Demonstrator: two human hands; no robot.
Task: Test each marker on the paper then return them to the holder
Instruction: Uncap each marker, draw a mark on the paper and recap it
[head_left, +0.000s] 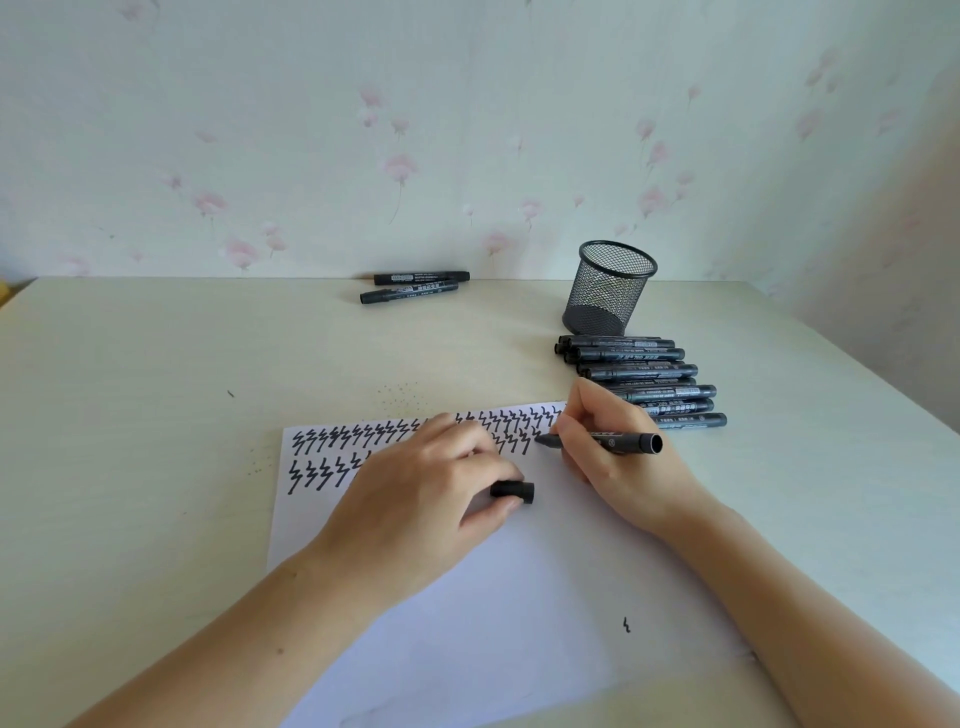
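Gleaming black uncapped marker (618, 440)

a home room: pink-flowered wallpaper (400, 166) behind a plain cream desk (156, 374) pushed against it.

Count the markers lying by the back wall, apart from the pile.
2: one marker lies against the wall, the other marker just in front of it, both capped and left of the mesh holder. None seems hidden.
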